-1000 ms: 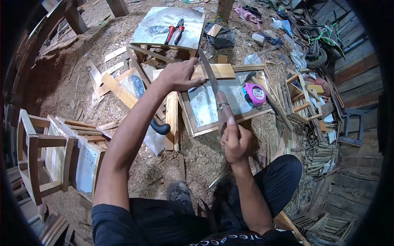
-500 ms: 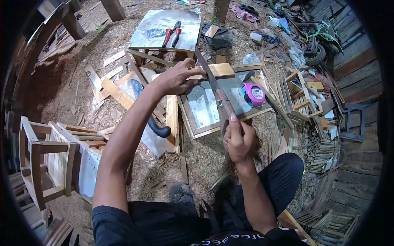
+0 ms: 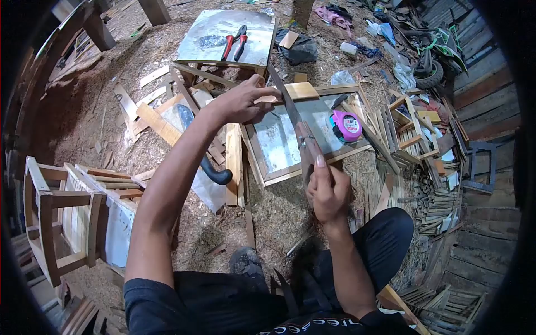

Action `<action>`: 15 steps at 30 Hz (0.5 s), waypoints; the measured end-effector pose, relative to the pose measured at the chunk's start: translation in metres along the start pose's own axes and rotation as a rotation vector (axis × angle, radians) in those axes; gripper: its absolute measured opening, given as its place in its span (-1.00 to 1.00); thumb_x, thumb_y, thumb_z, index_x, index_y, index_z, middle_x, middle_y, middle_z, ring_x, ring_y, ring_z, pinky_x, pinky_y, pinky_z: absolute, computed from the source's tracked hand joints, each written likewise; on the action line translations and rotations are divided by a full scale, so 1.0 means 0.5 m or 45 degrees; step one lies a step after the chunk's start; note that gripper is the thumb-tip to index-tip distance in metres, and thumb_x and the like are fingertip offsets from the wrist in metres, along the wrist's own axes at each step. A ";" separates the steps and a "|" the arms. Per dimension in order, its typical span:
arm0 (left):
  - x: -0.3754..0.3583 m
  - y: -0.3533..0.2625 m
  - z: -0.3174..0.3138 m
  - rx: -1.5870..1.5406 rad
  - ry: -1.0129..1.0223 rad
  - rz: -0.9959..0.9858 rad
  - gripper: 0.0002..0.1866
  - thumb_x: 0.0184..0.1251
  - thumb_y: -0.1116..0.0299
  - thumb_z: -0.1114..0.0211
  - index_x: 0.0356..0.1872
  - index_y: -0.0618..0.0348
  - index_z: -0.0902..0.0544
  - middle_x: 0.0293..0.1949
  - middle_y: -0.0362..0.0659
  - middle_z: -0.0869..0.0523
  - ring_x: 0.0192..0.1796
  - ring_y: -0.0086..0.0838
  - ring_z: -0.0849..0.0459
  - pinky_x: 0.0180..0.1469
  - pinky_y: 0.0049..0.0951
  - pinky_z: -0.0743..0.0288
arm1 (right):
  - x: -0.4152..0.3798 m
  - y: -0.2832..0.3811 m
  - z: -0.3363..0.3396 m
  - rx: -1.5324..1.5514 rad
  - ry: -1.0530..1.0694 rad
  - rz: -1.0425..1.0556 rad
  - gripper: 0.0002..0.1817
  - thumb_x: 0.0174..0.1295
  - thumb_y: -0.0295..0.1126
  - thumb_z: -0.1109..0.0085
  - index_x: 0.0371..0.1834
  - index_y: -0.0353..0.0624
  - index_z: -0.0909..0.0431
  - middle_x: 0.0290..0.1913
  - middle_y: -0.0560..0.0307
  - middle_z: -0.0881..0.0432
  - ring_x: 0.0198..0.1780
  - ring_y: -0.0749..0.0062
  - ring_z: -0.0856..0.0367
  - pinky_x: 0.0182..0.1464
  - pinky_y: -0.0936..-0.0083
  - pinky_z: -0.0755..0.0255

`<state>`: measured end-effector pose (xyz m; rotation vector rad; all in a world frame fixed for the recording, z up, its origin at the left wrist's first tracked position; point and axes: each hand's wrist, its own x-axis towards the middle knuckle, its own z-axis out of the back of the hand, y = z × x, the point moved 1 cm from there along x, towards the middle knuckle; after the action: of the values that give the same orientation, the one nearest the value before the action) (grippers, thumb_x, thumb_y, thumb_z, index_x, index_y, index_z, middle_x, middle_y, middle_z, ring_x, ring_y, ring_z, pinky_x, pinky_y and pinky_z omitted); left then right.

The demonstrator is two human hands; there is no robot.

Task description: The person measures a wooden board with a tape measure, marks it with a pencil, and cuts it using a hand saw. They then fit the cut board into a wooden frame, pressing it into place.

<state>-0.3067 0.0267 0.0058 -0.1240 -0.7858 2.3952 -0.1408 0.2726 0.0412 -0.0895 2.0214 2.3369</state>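
Note:
My right hand is closed around the wooden handle of a long, narrow, dark-bladed saw; its teeth are too small to make out. Wire is bound round the handle. The blade lies slantwise across a short pale wooden board, pointing away from me. At the board's left end, my left hand grips it with thumb and fingers, close beside the blade. Beneath the board is a wood-framed panel with a greyish surface. A pink tape measure rests on that panel, right of the saw.
Red-handled pliers lie on a low white-topped table ahead. A tool with a curved dark handle lies left of the panel. Wooden stools stand at left, with slatted frames at right. Wood shavings and offcuts cover the ground.
The saw and my right hand have shifted slightly to the right across the board. My left hand keeps its grip on the board.

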 end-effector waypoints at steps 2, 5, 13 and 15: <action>0.006 0.004 -0.002 0.003 -0.010 0.009 -0.63 0.47 0.25 -0.25 0.26 -0.13 -0.61 0.05 0.02 -0.53 0.16 -0.06 -0.48 0.25 -0.15 -0.42 | 0.001 0.000 0.001 0.014 0.001 0.006 -0.40 0.57 -0.07 0.03 -0.67 -0.16 -0.26 -0.72 0.30 -0.27 -0.70 0.63 -0.24 -0.61 0.57 -0.09; 0.005 0.001 0.005 -0.031 0.040 -0.036 -0.64 0.47 0.23 -0.26 0.25 -0.12 -0.61 0.05 0.03 -0.51 0.17 -0.09 -0.49 0.25 -0.15 -0.42 | -0.016 -0.001 0.013 0.050 0.007 -0.011 -0.42 0.58 -0.08 0.03 -0.65 -0.16 -0.27 -0.71 0.31 -0.26 -0.70 0.65 -0.22 -0.62 0.58 -0.09; 0.007 -0.002 0.007 -0.013 0.039 -0.001 -0.61 0.51 0.19 -0.21 0.29 -0.09 -0.57 0.04 0.03 -0.45 0.11 -0.09 -0.50 0.21 -0.15 -0.41 | -0.027 0.023 0.024 0.084 0.055 -0.036 -0.43 0.59 -0.10 0.05 -0.64 -0.15 -0.24 -0.70 0.31 -0.24 -0.70 0.67 -0.20 -0.64 0.59 -0.07; 0.003 0.001 0.011 -0.047 0.018 0.041 -0.61 0.50 0.20 -0.21 0.30 -0.10 -0.57 0.03 0.02 -0.46 0.10 -0.07 -0.50 0.22 -0.16 -0.40 | -0.050 0.024 0.040 0.021 0.060 -0.058 -0.43 0.59 -0.09 0.04 -0.64 -0.14 -0.23 -0.71 0.30 -0.24 -0.70 0.66 -0.21 -0.63 0.59 -0.07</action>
<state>-0.3094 0.0244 0.0099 -0.1696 -0.8278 2.4085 -0.1171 0.2908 0.0580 -0.1897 2.0363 2.3125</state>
